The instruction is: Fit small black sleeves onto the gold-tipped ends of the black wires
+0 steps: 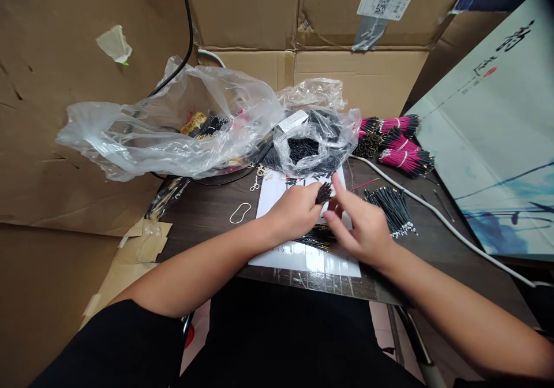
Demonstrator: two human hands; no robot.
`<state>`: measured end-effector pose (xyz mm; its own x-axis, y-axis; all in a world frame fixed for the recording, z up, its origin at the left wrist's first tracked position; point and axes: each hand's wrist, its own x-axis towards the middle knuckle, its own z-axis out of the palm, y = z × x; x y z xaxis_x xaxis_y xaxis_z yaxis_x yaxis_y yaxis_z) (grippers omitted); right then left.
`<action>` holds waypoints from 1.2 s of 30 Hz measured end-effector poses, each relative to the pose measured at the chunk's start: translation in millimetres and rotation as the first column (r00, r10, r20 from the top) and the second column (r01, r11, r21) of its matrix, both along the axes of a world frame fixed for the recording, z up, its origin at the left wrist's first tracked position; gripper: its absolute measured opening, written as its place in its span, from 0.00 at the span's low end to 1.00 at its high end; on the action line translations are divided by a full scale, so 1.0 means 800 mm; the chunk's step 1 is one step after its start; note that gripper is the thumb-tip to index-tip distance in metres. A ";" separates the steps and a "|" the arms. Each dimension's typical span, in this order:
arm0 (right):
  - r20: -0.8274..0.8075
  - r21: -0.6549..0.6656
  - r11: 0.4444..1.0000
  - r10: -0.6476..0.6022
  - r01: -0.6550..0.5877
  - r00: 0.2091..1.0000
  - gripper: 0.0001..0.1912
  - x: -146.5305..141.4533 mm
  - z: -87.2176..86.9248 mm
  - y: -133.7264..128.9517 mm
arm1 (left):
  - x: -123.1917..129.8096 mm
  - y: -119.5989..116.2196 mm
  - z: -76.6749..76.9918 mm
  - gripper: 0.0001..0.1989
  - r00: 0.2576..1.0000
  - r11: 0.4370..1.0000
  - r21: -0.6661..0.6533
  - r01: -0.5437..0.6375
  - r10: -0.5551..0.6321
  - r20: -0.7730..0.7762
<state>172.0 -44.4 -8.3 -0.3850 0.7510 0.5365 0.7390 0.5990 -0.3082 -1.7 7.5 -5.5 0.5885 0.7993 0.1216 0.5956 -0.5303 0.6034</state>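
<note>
My left hand (298, 210) is closed around a bundle of short black cords (324, 193), whose dark ends stick out past the fingers. Close to those ends, on the right, my right hand (361, 223) has its thumb and index finger apart, with nothing visible between them. Below both hands, a pile of black cords with gold tips (318, 238) lies on a white sheet (281, 258). An opened clear bag of small black pieces (303, 148) stands just beyond the hands.
Black cords with silvery tips (392, 210) lie at the right. Behind them are magenta bundles (407, 158) tied with white bands. A white cable (437, 212) crosses the dark table (208, 226). A large plastic bag (173, 128) and a loose rubber band (240, 213) are at the left. Cardboard walls enclose the back.
</note>
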 end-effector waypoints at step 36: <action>0.481 -0.009 0.997 -0.058 0.071 0.875 0.06 0.031 -0.019 0.060 | -0.011 0.004 -0.002 0.10 0.869 0.967 0.219 0.127 -0.215 0.446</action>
